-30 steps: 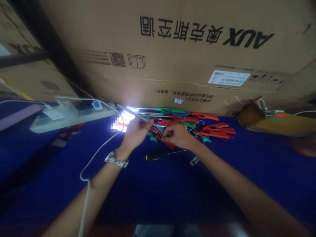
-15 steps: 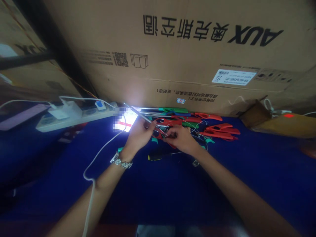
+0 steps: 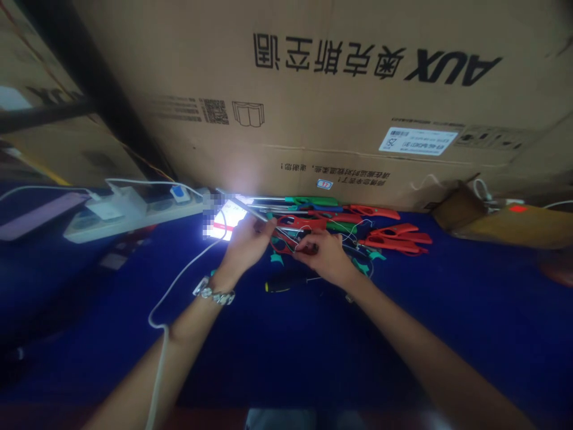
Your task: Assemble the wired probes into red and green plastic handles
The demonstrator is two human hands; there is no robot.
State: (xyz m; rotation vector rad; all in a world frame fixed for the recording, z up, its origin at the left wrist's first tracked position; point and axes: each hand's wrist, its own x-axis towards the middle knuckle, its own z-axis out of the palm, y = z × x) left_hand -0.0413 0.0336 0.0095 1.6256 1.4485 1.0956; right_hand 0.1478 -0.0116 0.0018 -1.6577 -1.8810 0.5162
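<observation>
My left hand [image 3: 245, 245], with a metal watch on its wrist, is closed round a long thin metal rod [image 3: 242, 205] that slants up to the left. My right hand [image 3: 323, 255] pinches a small part with thin white wires next to the rod's lower end; I cannot make out what it is. Both hands hover over a heap of red and green long-handled lighters [image 3: 358, 230] on the blue table cover [image 3: 286, 346].
A black-handled screwdriver [image 3: 284, 283] lies just in front of my hands. A lit phone [image 3: 226, 218], a white power strip [image 3: 129, 210] and a white cable [image 3: 174, 286] lie to the left. A big cardboard box [image 3: 340, 95] stands behind; a brown object [image 3: 505, 224] lies at right.
Both hands stay together on the rod and the small part, with only slight finger shifts. The view itself wobbled a little.
</observation>
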